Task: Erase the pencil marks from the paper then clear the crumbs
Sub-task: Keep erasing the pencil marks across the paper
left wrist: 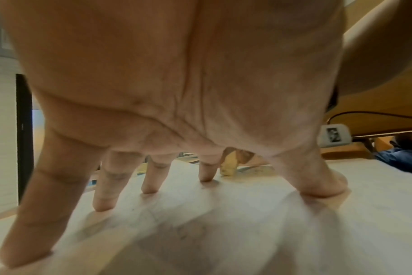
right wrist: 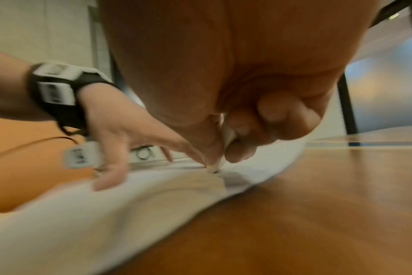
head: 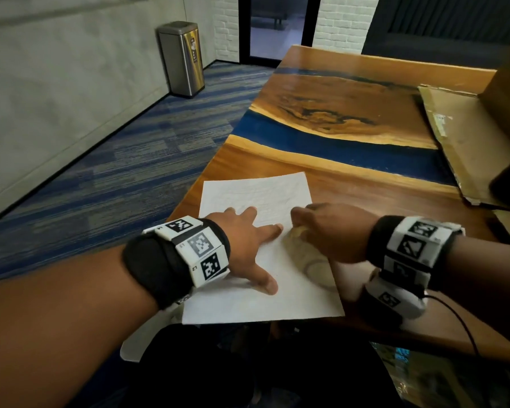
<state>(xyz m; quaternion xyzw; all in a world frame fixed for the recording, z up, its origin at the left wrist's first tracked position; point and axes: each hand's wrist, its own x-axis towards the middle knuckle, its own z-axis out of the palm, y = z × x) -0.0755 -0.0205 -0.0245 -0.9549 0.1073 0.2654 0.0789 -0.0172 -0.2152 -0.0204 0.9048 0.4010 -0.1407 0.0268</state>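
Note:
A white sheet of paper (head: 256,195) lies at the near left corner of the wooden table (head: 365,184). My left hand (head: 248,242) is spread flat on it, straight fingertips (left wrist: 151,188) and thumb pressing the sheet (left wrist: 247,223) down. Just to its right, my right hand (head: 321,228) pinches a small pale eraser (right wrist: 226,141) between thumb and curled fingers, its tip touching the paper (right wrist: 106,214). From the left wrist view the eraser (left wrist: 228,165) shows beyond the index finger. Faint pencil lines cover the upper part of the sheet; a faint ring mark (head: 315,266) shows under my right hand.
The paper's near edge overhangs the table edge (head: 262,320). A flattened cardboard box (head: 465,142) lies at the right of the table. A steel bin (head: 183,57) stands on the carpet by the far wall. A cable (head: 460,319) runs from my right wrist.

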